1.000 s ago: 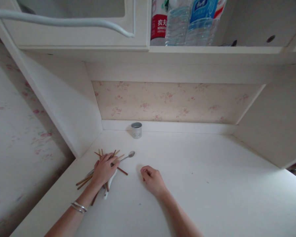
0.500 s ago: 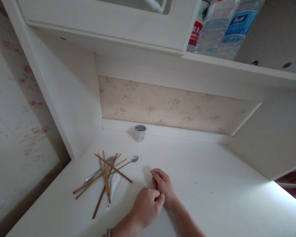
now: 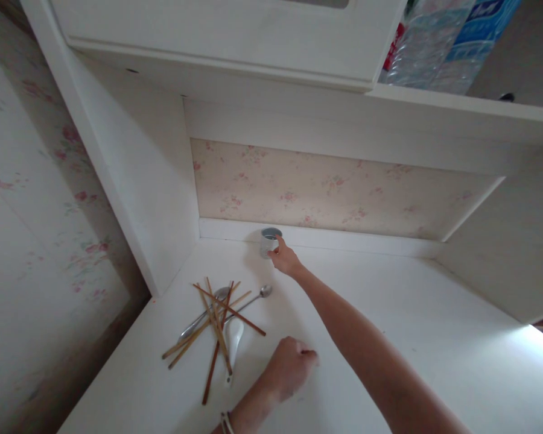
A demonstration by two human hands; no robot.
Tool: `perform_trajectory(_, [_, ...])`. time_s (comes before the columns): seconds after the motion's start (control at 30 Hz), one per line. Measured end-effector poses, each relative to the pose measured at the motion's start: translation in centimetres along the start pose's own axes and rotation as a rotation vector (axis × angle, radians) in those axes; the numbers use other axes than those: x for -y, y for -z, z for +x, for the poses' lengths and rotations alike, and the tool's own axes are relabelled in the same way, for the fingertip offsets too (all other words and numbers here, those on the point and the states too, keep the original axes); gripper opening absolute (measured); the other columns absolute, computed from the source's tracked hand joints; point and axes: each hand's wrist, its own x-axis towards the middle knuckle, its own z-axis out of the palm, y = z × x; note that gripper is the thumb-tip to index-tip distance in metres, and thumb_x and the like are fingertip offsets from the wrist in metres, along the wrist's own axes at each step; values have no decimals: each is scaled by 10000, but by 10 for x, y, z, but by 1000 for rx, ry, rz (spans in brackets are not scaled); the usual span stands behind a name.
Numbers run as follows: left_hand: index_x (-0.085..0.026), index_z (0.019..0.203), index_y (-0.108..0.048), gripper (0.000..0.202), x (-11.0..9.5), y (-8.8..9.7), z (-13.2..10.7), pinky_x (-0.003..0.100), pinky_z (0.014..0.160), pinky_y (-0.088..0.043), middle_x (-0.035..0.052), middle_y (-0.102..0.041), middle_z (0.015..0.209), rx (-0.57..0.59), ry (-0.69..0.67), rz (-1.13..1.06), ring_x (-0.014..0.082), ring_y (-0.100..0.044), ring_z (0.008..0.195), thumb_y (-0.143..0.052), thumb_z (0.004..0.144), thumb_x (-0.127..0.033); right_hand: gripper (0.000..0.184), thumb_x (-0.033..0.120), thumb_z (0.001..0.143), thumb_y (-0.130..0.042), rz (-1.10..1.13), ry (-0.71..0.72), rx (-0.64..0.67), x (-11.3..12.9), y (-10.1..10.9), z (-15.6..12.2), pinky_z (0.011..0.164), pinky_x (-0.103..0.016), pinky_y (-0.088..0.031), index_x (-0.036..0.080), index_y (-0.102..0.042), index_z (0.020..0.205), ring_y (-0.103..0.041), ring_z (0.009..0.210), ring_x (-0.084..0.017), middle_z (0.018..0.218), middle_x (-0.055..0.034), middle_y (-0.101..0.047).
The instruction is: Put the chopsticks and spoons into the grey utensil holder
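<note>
My right hand (image 3: 284,259) is stretched out to the back of the white desk (image 3: 389,337) and its fingers are wrapped round a small metal cup (image 3: 268,241) that stands by the back ledge. My left hand (image 3: 288,371) rests on the desk near the front, curled in a loose fist with nothing visible in it. To its left lies a heap of wooden chopsticks (image 3: 215,328) crossed over two metal spoons (image 3: 259,295) and a white ceramic spoon (image 3: 233,339).
A white side panel (image 3: 154,181) closes the desk on the left and another on the right. Floral wallpaper (image 3: 335,193) backs the niche. An upper shelf holds plastic water bottles (image 3: 438,42).
My left hand left the chopstick heap and drew back to the desk front. My right hand reached forward from the middle of the desk and closed on the metal cup. The view shifted left.
</note>
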Motion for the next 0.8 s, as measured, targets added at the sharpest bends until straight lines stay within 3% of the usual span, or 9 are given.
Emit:
perform_trajectory(0.07, [-206,478,-272,302,0,1,0,267,460,-121,-65,-194,454,10,2,-21,82,-201,453,-489,680,-264,592,314,900,-552,-93,-4,-29,3,-3,12,873,-403,-459,205,-310,1430,-631,970,-246,1105,-109,-660])
perform_trajectory(0.17, [-209,478,-257,320,-1,3,1,273,467,-116,-64,-175,458,14,0,-18,83,-186,459,-495,683,-272,427,361,921,-555,-192,-10,-64,3,-6,19,890,-448,-482,183,-477,1301,-609,1014,-234,1181,-100,-605])
perform_trajectory(0.27, [-210,478,-255,320,-2,4,1,277,477,-122,-61,-181,460,22,-6,2,86,-196,466,-492,686,-269,310,364,949,-506,-248,-1,-109,0,-4,17,870,-444,-492,161,-565,1176,-615,998,-231,1132,-94,-623])
perform_trajectory(0.43, [-210,476,-282,306,3,3,4,279,482,-141,-60,-202,462,40,-11,20,89,-218,465,-493,690,-272,260,297,970,-418,-252,52,-207,-4,11,2,840,-377,-447,185,-588,1132,-625,995,-265,1055,-118,-679])
perform_trajectory(0.57, [-207,479,-294,293,6,2,6,271,493,-151,-61,-209,462,43,-23,26,91,-232,480,-482,696,-267,270,315,963,-405,-182,118,-289,-10,32,-23,789,-315,-437,203,-570,1145,-636,928,-221,1063,-87,-682])
perform_trajectory(0.8, [-206,476,-298,300,5,2,6,272,516,-163,-58,-223,482,36,-49,64,95,-247,497,-487,700,-270,287,414,931,-415,6,174,-301,-30,57,-102,543,-254,-445,212,-554,1080,-588,527,-128,852,-22,-674])
